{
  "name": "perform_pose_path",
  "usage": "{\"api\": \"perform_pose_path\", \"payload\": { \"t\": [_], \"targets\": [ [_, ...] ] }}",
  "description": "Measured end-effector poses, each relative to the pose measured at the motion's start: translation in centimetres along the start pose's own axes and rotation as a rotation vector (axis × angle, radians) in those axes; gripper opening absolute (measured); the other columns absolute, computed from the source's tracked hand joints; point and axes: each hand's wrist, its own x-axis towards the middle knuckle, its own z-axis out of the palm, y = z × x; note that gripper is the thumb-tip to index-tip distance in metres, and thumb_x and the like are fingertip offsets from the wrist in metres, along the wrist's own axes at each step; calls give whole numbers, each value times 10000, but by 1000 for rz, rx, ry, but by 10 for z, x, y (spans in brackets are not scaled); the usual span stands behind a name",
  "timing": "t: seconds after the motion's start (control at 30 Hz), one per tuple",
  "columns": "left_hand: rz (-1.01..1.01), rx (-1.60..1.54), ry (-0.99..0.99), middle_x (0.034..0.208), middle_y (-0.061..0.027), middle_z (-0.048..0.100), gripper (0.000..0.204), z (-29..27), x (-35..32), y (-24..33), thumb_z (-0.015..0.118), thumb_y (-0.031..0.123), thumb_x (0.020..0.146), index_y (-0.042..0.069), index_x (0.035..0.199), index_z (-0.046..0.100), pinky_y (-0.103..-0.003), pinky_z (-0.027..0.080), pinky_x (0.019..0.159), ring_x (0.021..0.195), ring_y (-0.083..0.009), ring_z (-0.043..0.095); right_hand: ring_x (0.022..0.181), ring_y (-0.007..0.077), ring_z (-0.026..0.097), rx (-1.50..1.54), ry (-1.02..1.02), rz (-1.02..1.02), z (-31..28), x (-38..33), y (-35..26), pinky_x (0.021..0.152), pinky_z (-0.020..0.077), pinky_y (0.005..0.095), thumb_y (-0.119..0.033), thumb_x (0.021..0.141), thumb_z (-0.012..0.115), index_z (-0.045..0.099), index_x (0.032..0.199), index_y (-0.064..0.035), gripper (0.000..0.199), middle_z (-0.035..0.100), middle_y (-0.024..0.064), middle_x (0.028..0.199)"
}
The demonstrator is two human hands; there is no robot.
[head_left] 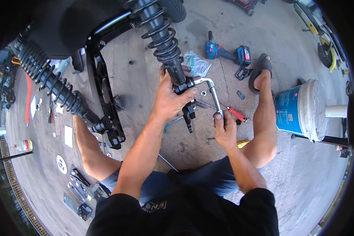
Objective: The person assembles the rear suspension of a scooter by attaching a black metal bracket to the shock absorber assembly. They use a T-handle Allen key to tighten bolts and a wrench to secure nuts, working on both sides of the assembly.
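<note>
My left hand (170, 95) is wrapped round the lower end of a black coil-spring shock absorber (164, 43), its thumb near the bolt joint. A chrome L-shaped socket wrench (213, 91) has its short end at that joint. Its long arm reaches down toward me, and my right hand (225, 131) grips the lower end with thumb and fingers. A black bracket (188, 113) hangs under the joint. What my left fingers press on behind the shock is hidden.
A second shock absorber (53, 80) and a black frame arm (101, 86) stand on the left. On the floor are a blue cordless impact wrench (224, 52), a clear plastic bag (197, 64), a nut (203, 93) and a red-handled screwdriver (237, 114). A blue-and-white bucket (297, 109) stands right.
</note>
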Motion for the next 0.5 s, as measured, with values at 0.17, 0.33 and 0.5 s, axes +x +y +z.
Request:
{"api": "perform_pose_path", "payload": {
  "t": [0.17,0.33,0.5],
  "targets": [
    [29,41,12,1141,-80,599,469,-2,1,2,828,261,680,50,1050,630,-437,301,1064,1232,-254,394,548,36,370,-46,26,-82,-6,-8,-3,485,278,226,-285,999,502,584,897,-7,307,438,-48,608],
    [70,41,81,1103,-62,627,541,2,-1,-4,833,303,662,63,1105,637,-504,123,1138,1246,-259,421,553,28,371,37,115,-58,-7,-19,-19,493,279,205,-262,986,533,620,1026,5,284,449,-59,624],
    [191,24,166,1133,-133,607,545,7,1,-17,798,396,660,13,1024,664,-532,56,1159,1210,-276,478,512,8,330,-71,65,-54,-34,-32,-60,451,233,188,-249,991,518,601,1131,25,319,476,-46,689]
  ]
}}
